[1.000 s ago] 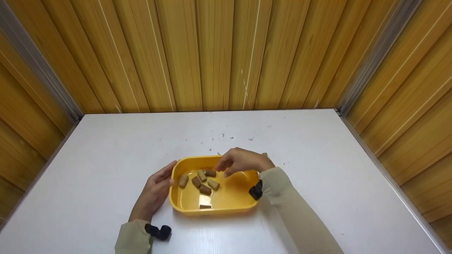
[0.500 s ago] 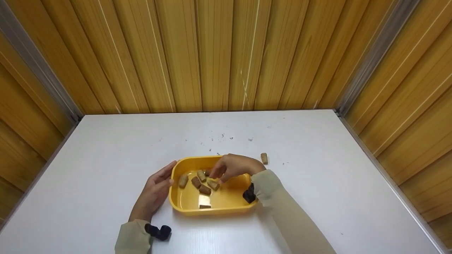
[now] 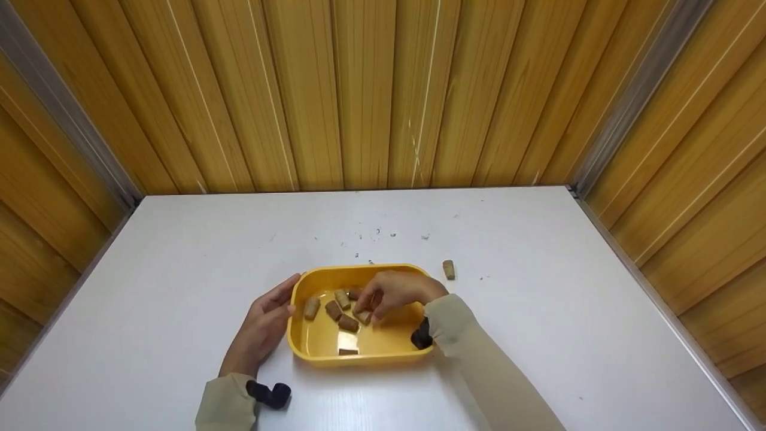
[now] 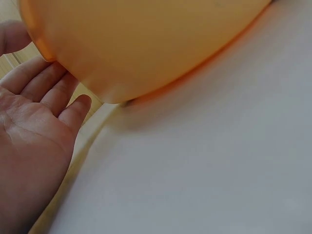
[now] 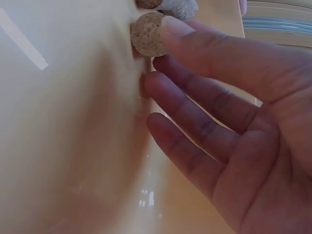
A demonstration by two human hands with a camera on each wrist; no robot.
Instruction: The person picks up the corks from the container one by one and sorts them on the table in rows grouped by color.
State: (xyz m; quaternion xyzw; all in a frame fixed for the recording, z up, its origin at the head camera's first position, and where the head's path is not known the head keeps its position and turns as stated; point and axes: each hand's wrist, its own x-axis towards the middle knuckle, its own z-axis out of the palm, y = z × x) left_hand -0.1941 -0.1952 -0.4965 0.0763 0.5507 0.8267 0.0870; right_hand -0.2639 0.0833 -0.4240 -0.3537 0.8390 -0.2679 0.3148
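Observation:
A yellow plastic tray (image 3: 359, 361) with several cork stoppers inside stands before me. My left hand (image 3: 263, 329) lies against its left end, the fairly straight fingers touching the outer wall and the thumb by the rim. In the left wrist view the palm (image 4: 29, 131) faces up beside the tray wall. Down inside the tray, my right hand (image 3: 401, 290) pinches a light cork stopper (image 3: 362, 316) between thumb and forefinger. The right wrist view shows the round end of this cork (image 5: 147, 35) under the thumb; the other fingers are spread loosely below.
Left of the right hand lie light corks (image 3: 311, 308) and brown corks (image 3: 347, 324). A single cork (image 3: 449, 269) lies on the white table (image 3: 514, 311), just beyond the tray's far right corner. Wood-patterned panels (image 3: 365, 90) enclose the back and sides.
My right hand has come left and lower into the tray, and its thumb and forefinger now pinch a light cork. The cork on the table has come into full view. My left hand stays put.

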